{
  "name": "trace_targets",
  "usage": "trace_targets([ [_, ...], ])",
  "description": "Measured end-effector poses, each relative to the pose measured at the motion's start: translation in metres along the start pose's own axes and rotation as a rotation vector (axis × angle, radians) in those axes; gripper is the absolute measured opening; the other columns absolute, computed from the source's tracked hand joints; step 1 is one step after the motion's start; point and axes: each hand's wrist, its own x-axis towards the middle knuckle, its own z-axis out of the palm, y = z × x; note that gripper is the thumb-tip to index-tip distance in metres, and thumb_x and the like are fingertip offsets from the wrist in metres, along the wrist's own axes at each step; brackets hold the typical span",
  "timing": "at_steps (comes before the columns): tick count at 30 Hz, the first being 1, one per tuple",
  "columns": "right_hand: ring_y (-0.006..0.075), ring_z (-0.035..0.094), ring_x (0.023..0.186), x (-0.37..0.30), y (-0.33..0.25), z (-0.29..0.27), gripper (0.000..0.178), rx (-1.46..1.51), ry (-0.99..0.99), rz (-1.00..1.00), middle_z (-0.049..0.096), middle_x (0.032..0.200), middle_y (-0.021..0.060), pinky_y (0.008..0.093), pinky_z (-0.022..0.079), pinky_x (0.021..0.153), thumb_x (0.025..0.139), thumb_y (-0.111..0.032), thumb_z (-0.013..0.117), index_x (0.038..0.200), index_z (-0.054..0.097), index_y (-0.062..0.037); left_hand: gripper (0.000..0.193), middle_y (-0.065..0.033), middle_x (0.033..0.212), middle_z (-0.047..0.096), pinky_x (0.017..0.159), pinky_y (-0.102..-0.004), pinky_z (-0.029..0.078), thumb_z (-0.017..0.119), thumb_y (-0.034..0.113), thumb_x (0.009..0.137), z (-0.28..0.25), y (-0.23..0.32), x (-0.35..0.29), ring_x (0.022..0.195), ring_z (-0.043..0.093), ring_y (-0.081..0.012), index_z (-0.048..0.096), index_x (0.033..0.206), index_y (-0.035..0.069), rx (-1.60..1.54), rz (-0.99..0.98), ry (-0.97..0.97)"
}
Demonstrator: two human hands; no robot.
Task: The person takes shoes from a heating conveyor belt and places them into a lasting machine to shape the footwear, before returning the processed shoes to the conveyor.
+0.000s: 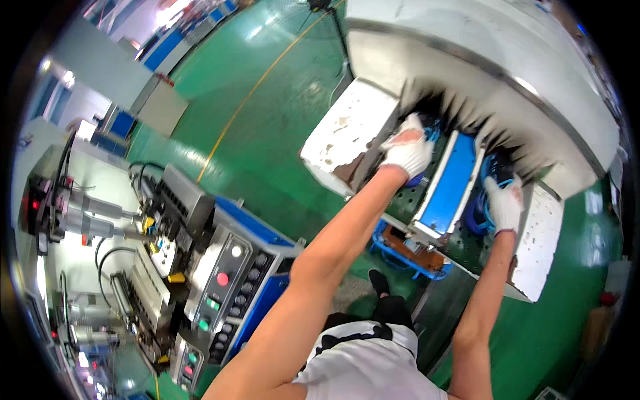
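My left hand [407, 151], in a white glove, reaches to the dark fringe at the mouth of a large white machine [467, 73]. Its fingers close round a black-and-blue shoe-like piece [432, 131], mostly hidden by the hand and fringe. My right hand [505, 205], also gloved, grips a similar black piece with bright blue loops [486, 200] in the right lane. A blue divider strip [448, 185] runs between the two lanes. The fingertips of both hands are partly hidden and a little blurred.
White chipped side panels [350, 127] flank the lanes. A blue basket [408, 252] sits below the machine's front. To my left stands a machine with a button panel [223, 279] and metal clamps [160, 233]. A fan stand [339, 33] rises behind on the green floor.
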Motion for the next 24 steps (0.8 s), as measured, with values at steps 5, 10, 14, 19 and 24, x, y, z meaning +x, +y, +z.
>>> trace_targets([
  [5,0.0361,0.068,0.111,0.037,-0.003,0.015,0.069,0.073,0.135,-0.295,0.071,0.120,0.0255,0.0444,0.052,0.096,0.084,-0.049,0.080,0.124,0.067,0.0054,0.060,-0.0322,0.118,0.065,0.097,-0.0472,0.052,0.061,0.037,0.090,-0.008,-0.014,0.000,0.110,0.065,-0.0423,0.054,0.129,-0.009,0.011,0.102,-0.113],
  [10,0.0290,0.066,0.117,-0.131,-0.104,0.016,0.044,0.356,0.101,-0.885,0.065,0.133,0.0241,0.0376,0.054,0.102,0.102,-0.019,0.065,0.132,0.057,0.0120,0.062,-0.0250,0.124,0.067,0.102,-0.0465,0.050,0.067,0.039,0.090,0.014,-0.105,-0.214,0.117,0.065,-0.0391,0.054,0.138,0.001,-0.371,0.082,0.378],
  [14,0.0318,0.058,0.130,-0.279,-0.087,0.185,0.050,0.363,-1.389,-0.913,0.060,0.140,0.0233,0.0395,0.047,0.111,0.099,-0.015,0.068,0.142,0.051,0.0059,0.050,-0.0245,0.122,0.068,0.095,-0.0471,0.054,0.065,0.037,0.090,-0.006,-0.202,-0.510,0.112,0.068,-0.0390,0.063,0.128,0.005,-0.188,-0.905,-0.006],
  [19,0.0312,0.057,0.132,-0.433,-0.144,0.167,0.056,0.258,-1.974,-0.738,0.055,0.145,0.0256,0.0391,0.045,0.111,0.098,-0.010,0.068,0.148,0.044,0.0043,0.044,-0.0229,0.119,0.069,0.100,-0.0479,0.052,0.058,0.037,0.096,0.009,-0.146,-0.909,0.110,0.066,-0.0408,0.069,0.120,0.003,0.060,-1.850,0.958],
  [24,0.0293,0.062,0.125,-0.556,-0.169,0.165,0.052,-0.030,-1.842,-1.191,0.062,0.138,0.0207,0.0390,0.048,0.106,0.097,-0.015,0.070,0.143,0.052,0.0028,0.032,-0.0134,0.117,0.070,0.093,-0.0508,0.051,0.067,0.034,0.091,0.129,-0.055,-1.130,0.109,0.067,-0.0343,0.068,0.117,0.017,0.323,-2.515,1.298],
])
